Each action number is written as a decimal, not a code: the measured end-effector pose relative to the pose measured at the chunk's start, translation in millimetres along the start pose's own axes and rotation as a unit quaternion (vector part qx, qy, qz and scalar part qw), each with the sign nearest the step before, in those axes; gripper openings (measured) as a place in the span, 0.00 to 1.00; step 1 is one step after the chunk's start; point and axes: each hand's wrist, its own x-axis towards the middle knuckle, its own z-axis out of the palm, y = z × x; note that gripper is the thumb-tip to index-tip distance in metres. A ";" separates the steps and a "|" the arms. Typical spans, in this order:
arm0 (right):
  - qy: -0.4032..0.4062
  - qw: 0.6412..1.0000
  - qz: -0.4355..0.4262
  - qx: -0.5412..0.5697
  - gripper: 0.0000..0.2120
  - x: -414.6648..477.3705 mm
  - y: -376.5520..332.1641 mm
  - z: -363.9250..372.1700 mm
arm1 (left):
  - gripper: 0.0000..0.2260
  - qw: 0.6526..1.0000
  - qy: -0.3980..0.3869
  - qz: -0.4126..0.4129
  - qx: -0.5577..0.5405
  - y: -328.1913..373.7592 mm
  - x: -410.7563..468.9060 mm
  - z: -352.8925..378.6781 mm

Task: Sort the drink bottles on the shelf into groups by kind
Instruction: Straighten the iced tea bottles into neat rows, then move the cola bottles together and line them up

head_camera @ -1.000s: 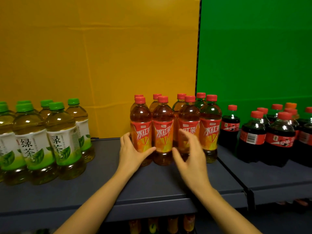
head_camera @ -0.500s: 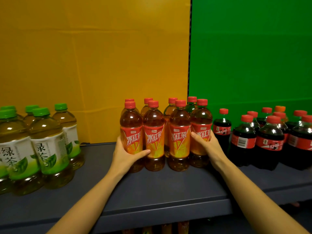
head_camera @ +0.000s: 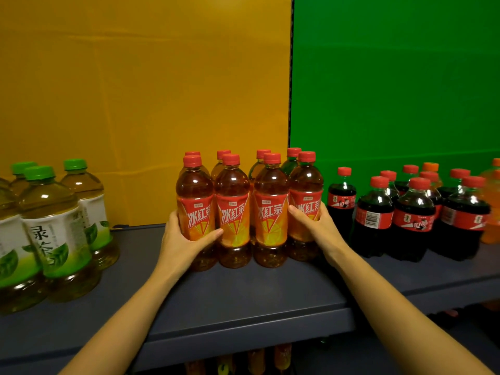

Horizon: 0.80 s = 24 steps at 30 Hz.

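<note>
Head view, shelf: a dark grey shelf point(head_camera: 243, 299) carries three groups of bottles, standing upright in front of a yellow back panel point(head_camera: 140, 90) on the left and a green back panel point(head_camera: 392, 77) on the right.
Head view, iced black tea bottles: a cluster of red-capped iced black tea bottles point(head_camera: 232, 212) with red and orange labels stands in the middle of the shelf, four in the front row touching side by side, more caps showing directly behind them.
Head view, left hand: the left hand point(head_camera: 184, 236) is wrapped on the leftmost front iced tea bottle point(head_camera: 195, 209), thumb across the lower label, palm against its outer side.
Head view, right hand: the right hand point(head_camera: 316, 226) is clamped on the rightmost front iced tea bottle point(head_camera: 305, 204), fingers laid over its label, so the two hands press the front row between them.
Head view, green tea bottles: green-capped green tea bottles point(head_camera: 54, 228) with white and green labels stand well apart to the left, at the shelf's left end.
Head view, cola bottles: dark cola bottles point(head_camera: 414, 217) with red caps and red labels stand just beside the iced tea group on the right.
Head view, orange soda: an orange soda bottle point(head_camera: 491, 207), blurred, stands at the far right edge behind the cola.
Head view, lower level: bottle tops point(head_camera: 281, 358) show dimly below the shelf edge; their kind cannot be told.
</note>
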 end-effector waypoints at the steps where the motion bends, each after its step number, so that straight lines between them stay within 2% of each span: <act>1: -0.003 1.000 0.005 -0.008 0.28 -0.9 -0.8 -1.4 | 0.42 1.000 0.012 0.006 0.011 1.3 -2.6 -1.6; 4: 0.010 0.998 0.008 -0.066 0.37 -11.0 -6.6 -5.1 | 0.39 0.996 0.050 0.050 0.052 10.0 -13.4 -8.3; 5: 0.020 0.996 0.000 -0.090 0.37 -16.1 -9.8 -7.0 | 0.36 0.992 0.068 0.080 0.069 12.5 -16.3 -10.8; 8: 0.050 0.988 -0.042 -0.141 0.28 -30.2 -22.1 -17.6 | 0.27 0.969 0.124 0.187 0.098 20.9 -23.4 -18.7; 10: 0.066 0.979 -0.075 -0.180 0.22 -38.5 -31.9 -29.7 | 0.20 0.955 0.128 0.252 0.084 30.1 -31.2 -19.8; 13: 0.105 0.959 -0.107 -0.242 0.16 -48.3 -46.3 -50.8 | 0.10 0.951 0.057 0.299 0.053 51.3 -47.6 -9.1; 16: 0.157 0.934 -0.121 -0.297 0.15 -54.5 -48.9 -73.5 | 0.05 0.954 -0.045 0.295 0.025 73.2 -65.2 19.0; 20: 0.206 0.895 -0.121 -0.378 0.19 -61.5 -34.2 -97.5 | 0.05 0.954 -0.167 0.249 0.007 86.1 -80.2 74.8; 24: 0.164 0.858 -0.107 -0.475 0.25 -67.9 -20.4 -113.6 | 0.11 0.953 -0.216 0.206 0.045 83.4 -80.8 137.0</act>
